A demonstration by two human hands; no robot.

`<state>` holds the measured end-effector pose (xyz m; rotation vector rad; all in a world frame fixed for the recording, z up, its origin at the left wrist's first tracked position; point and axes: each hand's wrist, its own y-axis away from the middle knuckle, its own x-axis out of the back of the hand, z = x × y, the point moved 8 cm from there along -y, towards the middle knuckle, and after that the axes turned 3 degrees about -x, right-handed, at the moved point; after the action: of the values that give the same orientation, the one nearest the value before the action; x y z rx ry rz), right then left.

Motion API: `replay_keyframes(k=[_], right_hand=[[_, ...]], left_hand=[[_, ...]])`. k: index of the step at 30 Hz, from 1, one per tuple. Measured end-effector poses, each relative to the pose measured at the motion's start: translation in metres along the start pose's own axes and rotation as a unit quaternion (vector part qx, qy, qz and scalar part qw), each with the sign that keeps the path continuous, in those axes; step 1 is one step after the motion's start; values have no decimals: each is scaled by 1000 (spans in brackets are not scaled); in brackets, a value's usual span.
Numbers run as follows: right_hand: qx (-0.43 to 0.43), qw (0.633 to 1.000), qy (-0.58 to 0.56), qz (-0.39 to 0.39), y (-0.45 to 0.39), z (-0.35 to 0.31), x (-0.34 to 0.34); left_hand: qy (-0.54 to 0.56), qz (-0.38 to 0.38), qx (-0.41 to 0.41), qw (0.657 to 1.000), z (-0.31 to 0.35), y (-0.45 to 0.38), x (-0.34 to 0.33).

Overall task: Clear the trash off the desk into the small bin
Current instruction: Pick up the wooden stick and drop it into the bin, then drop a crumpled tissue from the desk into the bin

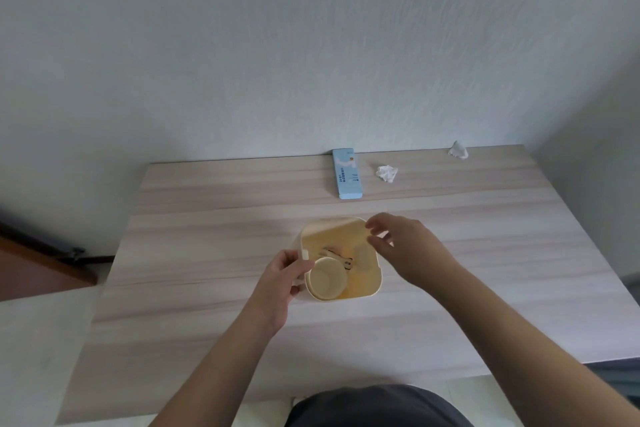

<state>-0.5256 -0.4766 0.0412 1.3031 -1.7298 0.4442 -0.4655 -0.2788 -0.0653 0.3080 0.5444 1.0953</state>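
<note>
The left hand (282,279) grips the near-left rim of the small yellow bin (375,274), which already holds a paper cup (325,279). The right hand (403,246) hovers open over the far-right rim, holding nothing. The remaining trash lies beyond the bin, on the right hand's side — a blue carton (347,173) with its long axis pointing away, a crumpled tissue (387,173) near it, another tissue (458,150) at the far edge. The pale wooden desk (207,218) stands against a white wall (277,45).
</note>
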Motion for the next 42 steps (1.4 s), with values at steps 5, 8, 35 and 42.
replay_keyframes(k=[5,8,35,42], right_hand=[[-8,998,-9,57,-12,18,22],[-18,997,-2,80,-25,34,31],[0,993,106,-61,-245,164,-12],[-17,977,195,-82,-297,189,-46]], left_hand=[[2,9,3,1000,0,-7,1],[1,4,4,1000,3,-10,-4],[5,50,0,999,25,-109,-97],[5,73,-3,997,33,-130,-106]])
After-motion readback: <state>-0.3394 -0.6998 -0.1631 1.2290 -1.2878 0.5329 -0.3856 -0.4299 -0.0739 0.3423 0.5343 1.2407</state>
